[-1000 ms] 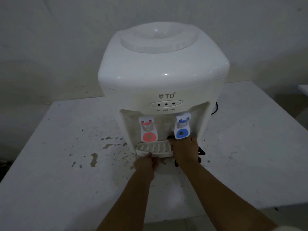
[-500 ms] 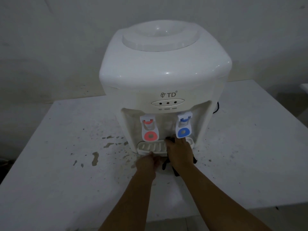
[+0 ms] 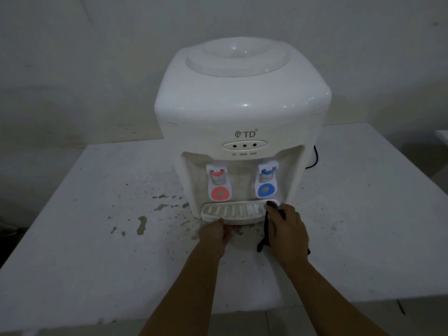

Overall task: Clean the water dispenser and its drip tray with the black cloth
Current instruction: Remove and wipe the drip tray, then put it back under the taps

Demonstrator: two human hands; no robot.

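Water dispenser (image 3: 242, 112): white, upright on stained tabletop (image 3: 72, 238).
Drip tray (image 3: 232, 212): at dispenser's base.
Left hand (image 3: 213, 232): grips tray's front edge.
Right hand (image 3: 287, 227): presses black cloth (image 3: 272, 205) on tray's right end.

White water dispenser (image 3: 242, 112), red (image 3: 219, 193) and blue taps (image 3: 266, 189), black cloth (image 3: 272, 207)

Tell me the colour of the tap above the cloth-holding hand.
Blue: the tap above the right hand has a blue disc, clearest in the head view.
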